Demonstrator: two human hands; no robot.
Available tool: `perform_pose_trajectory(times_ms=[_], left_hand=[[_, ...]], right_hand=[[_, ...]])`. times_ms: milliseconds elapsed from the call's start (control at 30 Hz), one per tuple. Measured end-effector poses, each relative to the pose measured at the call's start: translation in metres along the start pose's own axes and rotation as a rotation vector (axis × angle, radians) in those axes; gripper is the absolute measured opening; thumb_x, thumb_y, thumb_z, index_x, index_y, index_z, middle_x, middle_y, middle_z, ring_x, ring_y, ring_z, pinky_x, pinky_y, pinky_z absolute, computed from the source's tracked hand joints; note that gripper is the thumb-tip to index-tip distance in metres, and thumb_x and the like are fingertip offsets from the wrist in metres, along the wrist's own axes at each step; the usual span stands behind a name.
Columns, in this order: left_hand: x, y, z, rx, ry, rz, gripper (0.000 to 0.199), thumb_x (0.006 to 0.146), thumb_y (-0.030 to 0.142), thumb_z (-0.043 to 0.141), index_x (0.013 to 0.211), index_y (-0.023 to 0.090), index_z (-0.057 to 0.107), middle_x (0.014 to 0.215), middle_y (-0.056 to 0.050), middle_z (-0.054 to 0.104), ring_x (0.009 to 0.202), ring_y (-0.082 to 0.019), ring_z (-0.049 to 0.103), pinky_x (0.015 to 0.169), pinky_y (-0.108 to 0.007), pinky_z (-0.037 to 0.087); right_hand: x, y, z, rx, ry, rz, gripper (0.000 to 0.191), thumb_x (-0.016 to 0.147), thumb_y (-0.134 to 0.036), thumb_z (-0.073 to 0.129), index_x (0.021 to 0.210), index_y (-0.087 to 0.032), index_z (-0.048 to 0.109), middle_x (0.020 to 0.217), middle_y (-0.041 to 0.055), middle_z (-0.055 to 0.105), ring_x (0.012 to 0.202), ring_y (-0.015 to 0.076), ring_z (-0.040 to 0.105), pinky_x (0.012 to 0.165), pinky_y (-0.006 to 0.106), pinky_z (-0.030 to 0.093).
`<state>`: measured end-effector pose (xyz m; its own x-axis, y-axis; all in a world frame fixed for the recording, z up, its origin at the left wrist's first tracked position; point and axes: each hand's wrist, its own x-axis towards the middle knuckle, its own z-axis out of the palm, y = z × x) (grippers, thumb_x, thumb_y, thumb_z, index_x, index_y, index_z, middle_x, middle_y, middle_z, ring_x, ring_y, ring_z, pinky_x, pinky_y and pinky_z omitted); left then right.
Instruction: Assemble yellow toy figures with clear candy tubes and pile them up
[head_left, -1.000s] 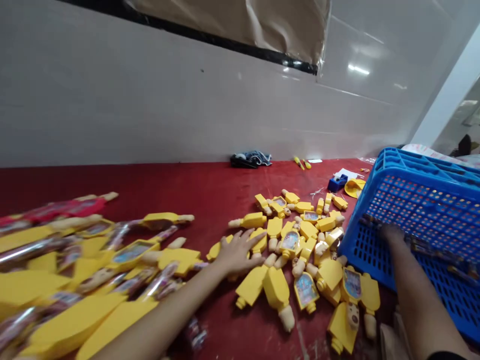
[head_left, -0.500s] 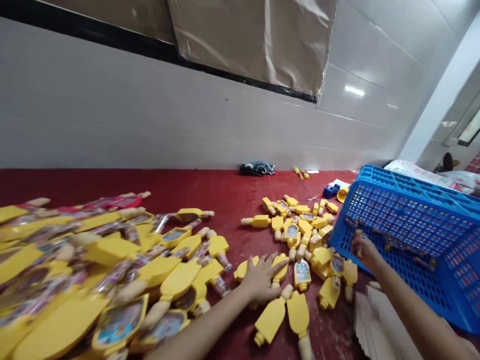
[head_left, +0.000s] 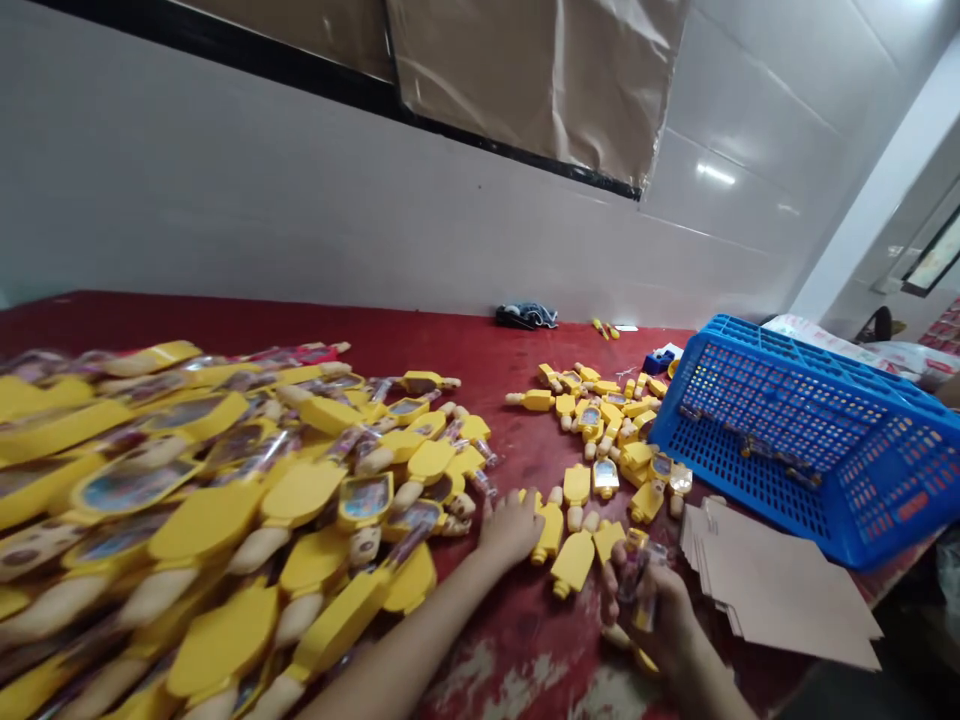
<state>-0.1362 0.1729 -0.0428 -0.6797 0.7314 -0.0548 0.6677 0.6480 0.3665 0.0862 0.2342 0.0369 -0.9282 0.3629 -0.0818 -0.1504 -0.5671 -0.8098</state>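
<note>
My left hand (head_left: 514, 530) is curled over a yellow paddle-shaped toy body at the edge of the loose group; a bit of yellow shows between its fingers. Beside it lie a yellow toy body (head_left: 550, 530) and another yellow body (head_left: 574, 562) with a narrow neck. In my right hand (head_left: 667, 600) are small clear tubes (head_left: 646, 598), one with a yellow end; their exact number is hidden by the fingers. Below that hand, a beige and yellow piece shows in part. More yellow bodies, some with a picture window (head_left: 605, 478), lie just beyond both hands.
A large heap of yellow toys (head_left: 300, 490) with beige handles covers the left of the red table (head_left: 480, 640). At right, a tilted blue basket (head_left: 795, 430) holds several clear tubes, with brown cardboard sheets (head_left: 787, 580) before it. A dark cloth bundle (head_left: 527, 316) lies by the wall.
My right hand has come out of the blue basket, moving left and toward me with clear tubes. My left hand has shifted slightly and its spread fingers have curled in.
</note>
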Motion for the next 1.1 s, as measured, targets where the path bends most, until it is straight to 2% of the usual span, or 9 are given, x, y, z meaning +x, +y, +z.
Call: perform_pose_trajectory(times_ms=[133,267,367,433,500,567,667,967,1100], left_hand=[[-0.025,-0.011,0.001,-0.187,-0.109,0.152,0.056,0.078,0.015,0.062,0.130,0.012,0.044,0.133,-0.015,0.044,0.126,-0.031,0.037,0.107,-0.051,0.028],[-0.057,-0.011,-0.012,-0.527,-0.039,0.115,0.057,0.078,0.020,0.050,0.133,0.012,0.040,0.140,-0.018,0.032,0.132,-0.034,0.024,0.112,-0.053,0.014],[-0.094,-0.001,-0.034,-0.917,-0.050,0.052,0.065,0.079,0.040,0.047,0.137,0.018,0.028,0.139,-0.014,0.032,0.125,-0.029,0.034,0.101,-0.042,0.036],[-0.121,0.007,-0.053,-1.189,-0.205,0.004,0.067,0.077,0.053,0.047,0.131,0.016,0.035,0.123,-0.016,0.048,0.098,-0.026,0.053,0.067,-0.030,0.048],[-0.144,0.016,-0.071,-1.422,-0.377,-0.070,0.057,0.081,0.055,0.040,0.116,0.011,0.050,0.104,-0.017,0.057,0.072,-0.019,0.054,0.046,-0.020,0.036],[-0.159,0.025,-0.086,-1.756,-0.529,-0.233,0.047,0.088,0.046,0.032,0.099,0.008,0.058,0.092,-0.015,0.059,0.061,-0.012,0.048,0.042,-0.015,0.029],[-0.166,0.035,-0.097,-2.173,-0.649,-0.511,0.045,0.093,0.038,0.028,0.085,0.009,0.060,0.080,-0.012,0.059,0.056,-0.012,0.048,0.041,-0.016,0.033],[-0.162,0.040,-0.084,-2.251,-0.537,-0.710,0.034,0.092,0.032,0.032,0.089,0.011,0.058,0.073,-0.009,0.064,0.057,-0.021,0.058,0.045,-0.026,0.044],[-0.159,0.043,-0.077,-2.237,-0.469,-0.752,0.031,0.094,0.028,0.031,0.094,0.011,0.057,0.078,-0.011,0.066,0.065,-0.022,0.063,0.051,-0.027,0.049]], right_hand=[[-0.009,0.023,0.017,0.055,0.089,0.022,0.040,0.041,-0.015,0.047,0.080,-0.019,0.049,0.060,-0.0039,0.049,0.046,0.0085,0.042,0.046,0.021,0.031],[-0.014,0.038,0.020,-0.188,0.147,-0.055,0.037,0.040,-0.015,0.045,0.076,-0.020,0.047,0.056,-0.0068,0.044,0.046,0.0087,0.037,0.045,0.022,0.029],[-0.023,0.039,0.017,-0.422,0.160,-0.164,0.033,0.044,-0.015,0.045,0.077,-0.019,0.050,0.061,-0.0052,0.043,0.053,0.0090,0.035,0.050,0.023,0.028],[-0.031,0.034,0.017,-0.564,0.160,-0.192,0.033,0.047,-0.016,0.044,0.079,-0.018,0.052,0.064,-0.0045,0.042,0.056,0.0090,0.033,0.052,0.023,0.027],[-0.038,0.027,0.020,-0.644,0.151,-0.182,0.030,0.049,-0.017,0.044,0.078,-0.018,0.051,0.064,-0.0044,0.040,0.057,0.0090,0.032,0.053,0.023,0.025],[-0.042,0.022,0.024,-0.661,0.139,-0.179,0.026,0.050,-0.018,0.044,0.075,-0.018,0.050,0.063,-0.0043,0.038,0.057,0.0091,0.031,0.052,0.023,0.025],[-0.044,0.022,0.029,-0.662,0.143,-0.187,0.026,0.052,-0.019,0.044,0.077,-0.018,0.050,0.065,-0.0035,0.040,0.058,0.0095,0.033,0.053,0.023,0.027],[-0.047,0.041,0.026,-0.693,0.267,-0.111,0.025,0.057,-0.028,0.055,0.078,-0.018,0.046,0.067,-0.0031,0.040,0.060,0.0111,0.036,0.058,0.025,0.032],[-0.048,0.045,0.029,-0.737,0.197,-0.141,0.022,0.064,-0.033,0.058,0.074,-0.019,0.043,0.065,-0.0035,0.038,0.058,0.0112,0.034,0.055,0.025,0.031]])
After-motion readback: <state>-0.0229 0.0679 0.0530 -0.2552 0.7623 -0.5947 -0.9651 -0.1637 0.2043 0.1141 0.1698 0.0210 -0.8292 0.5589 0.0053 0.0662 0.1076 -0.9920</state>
